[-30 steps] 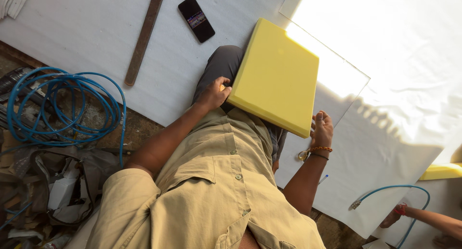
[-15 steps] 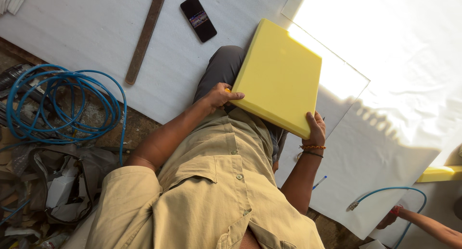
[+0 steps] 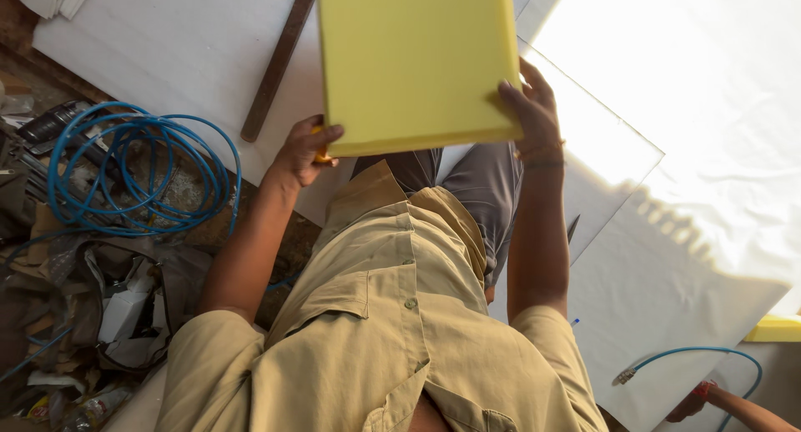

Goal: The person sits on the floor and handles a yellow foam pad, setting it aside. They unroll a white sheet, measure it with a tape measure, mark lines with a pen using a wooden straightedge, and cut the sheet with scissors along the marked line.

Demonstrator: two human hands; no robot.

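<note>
Both hands, left hand (image 3: 304, 152) and right hand (image 3: 532, 115), grip a flat yellow foam slab (image 3: 413, 60).

Yellow foam slab (image 3: 413, 60), plain, flat colour, slightly darker along near edge. Khaki-tan shirt (image 3: 392, 340), matching buttons, no pattern. Grey trousers (image 3: 476, 186). Bright blue hose coil (image 3: 138, 169) at left; second blue hose loop (image 3: 709, 357) lower right, silver fitting at tip. White sheet (image 3: 167, 56) under everything, plain; sunlit part (image 3: 709, 106) washed out near-white, jagged grey shadow edge across it. Dark brown wooden strip (image 3: 275, 65). Yellow block edge (image 3: 776, 328) at far right. Clutter pile (image 3: 92, 315) grey, black, brown, bits of white. Reddish band on other person's wrist (image 3: 705, 390).
</note>
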